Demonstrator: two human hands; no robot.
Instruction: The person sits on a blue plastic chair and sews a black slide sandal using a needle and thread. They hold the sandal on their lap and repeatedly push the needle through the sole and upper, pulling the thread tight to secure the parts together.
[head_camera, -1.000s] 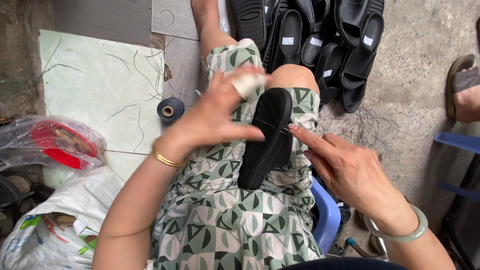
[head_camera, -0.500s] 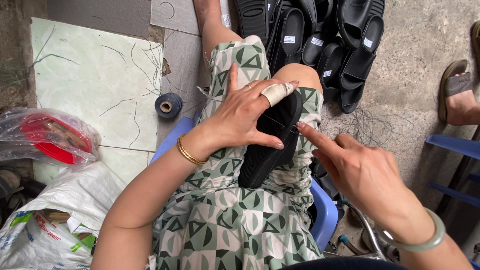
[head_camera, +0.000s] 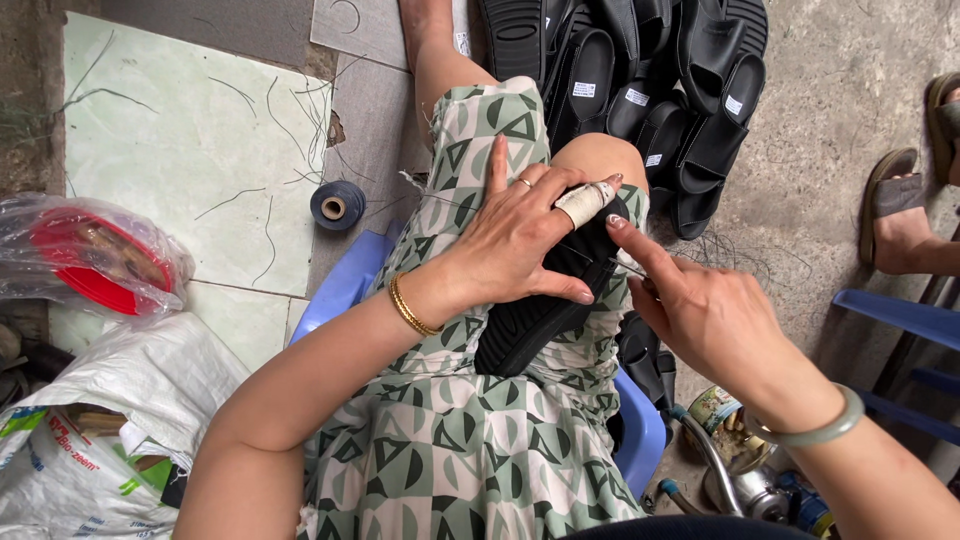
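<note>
A black sandal lies sole-up across my lap, on the green patterned dress. My left hand presses down over its upper end; one finger is wrapped in white tape and the thumb hooks the sandal's right edge. My right hand is at that same edge, index finger stretched out, pinching a thin needle against the sandal. A gold bangle is on the left wrist and a pale green bangle on the right.
A pile of black sandals lies on the floor past my knees. A dark thread spool stands on the tiles at left, near a red thing in a plastic bag and a white sack. I sit on a blue stool. Another person's sandalled foot is at right.
My left hand has slid a little down and to the right over the sandal's end. My right index finger has come up against the sandal's edge beside the left thumb.
</note>
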